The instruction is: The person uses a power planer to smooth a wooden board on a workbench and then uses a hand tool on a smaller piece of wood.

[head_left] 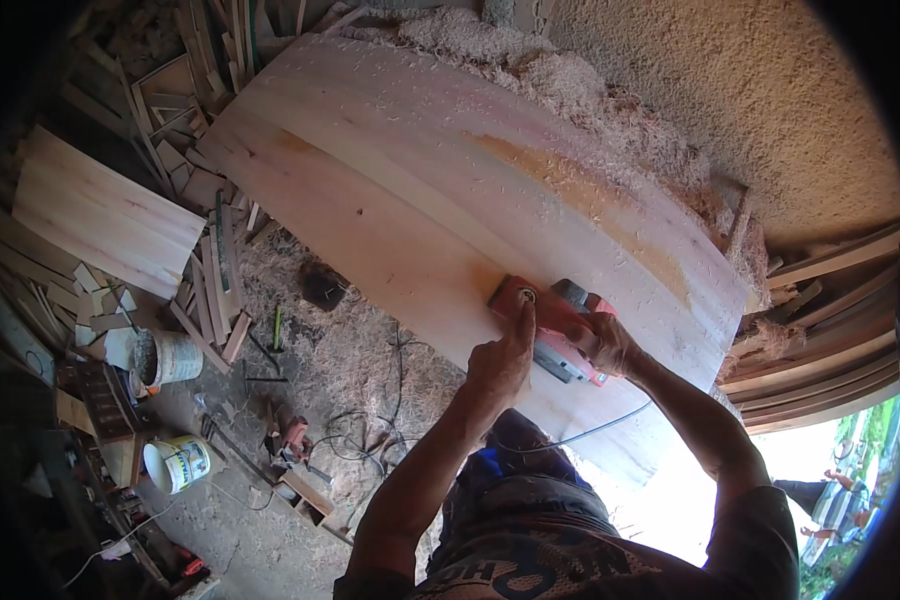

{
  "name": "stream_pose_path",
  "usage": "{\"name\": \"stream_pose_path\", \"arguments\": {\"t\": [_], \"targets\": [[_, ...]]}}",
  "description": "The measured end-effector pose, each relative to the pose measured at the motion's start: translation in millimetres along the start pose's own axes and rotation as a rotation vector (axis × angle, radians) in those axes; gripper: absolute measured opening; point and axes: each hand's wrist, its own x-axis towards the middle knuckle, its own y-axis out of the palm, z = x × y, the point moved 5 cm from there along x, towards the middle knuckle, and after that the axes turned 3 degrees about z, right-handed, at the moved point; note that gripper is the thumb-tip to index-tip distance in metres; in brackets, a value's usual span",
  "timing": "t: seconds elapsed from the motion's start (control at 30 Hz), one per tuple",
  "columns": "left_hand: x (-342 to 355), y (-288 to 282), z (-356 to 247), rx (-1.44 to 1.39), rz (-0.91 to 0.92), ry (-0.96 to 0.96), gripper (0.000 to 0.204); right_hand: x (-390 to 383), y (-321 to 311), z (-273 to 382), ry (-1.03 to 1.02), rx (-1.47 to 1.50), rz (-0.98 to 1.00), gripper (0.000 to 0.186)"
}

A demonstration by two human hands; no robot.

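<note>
A red and grey electric hand planer (560, 318) rests on a large pale wooden panel (370, 190), near the panel's right part. My right hand (613, 345) is wrapped round its rear handle. At its front end my left hand (505, 358) presses down on the knob, fingers mostly curled. Curled shavings are scattered over the panel, and its wood has pinkish and orange-brown streaks. A thin cable (605, 430) runs from beside my right forearm across in front of my body.
Shavings (570, 85) are heaped along the panel's far edge against a rough wall (740, 110). Stacked boards (830, 320) stand at right. On the left are a smaller panel (110, 215), offcuts and white buckets (177, 463). A red power tool (295, 440) and cords lie on the floor.
</note>
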Motion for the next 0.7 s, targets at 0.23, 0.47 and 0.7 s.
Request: {"name": "stream_pose_path", "arguments": {"t": [0.23, 0.47, 0.7], "targets": [[6.5, -12.6, 32.7, -0.009, 0.041, -0.043, 0.094, 31.0, 2.6, 23.7, 0.107, 0.073, 0.040, 0.049], [13.4, -25.2, 64.8, -0.002, -0.050, -0.031, 0.090, 64.9, 4.0, 45.1, 0.107, 0.085, 0.057, 0.051], [23.9, -37.9, 110.5, 0.183, -0.055, -0.055, 0.087, 113.7, 10.2, 64.8, 0.065, 0.014, 0.061, 0.049]]}}
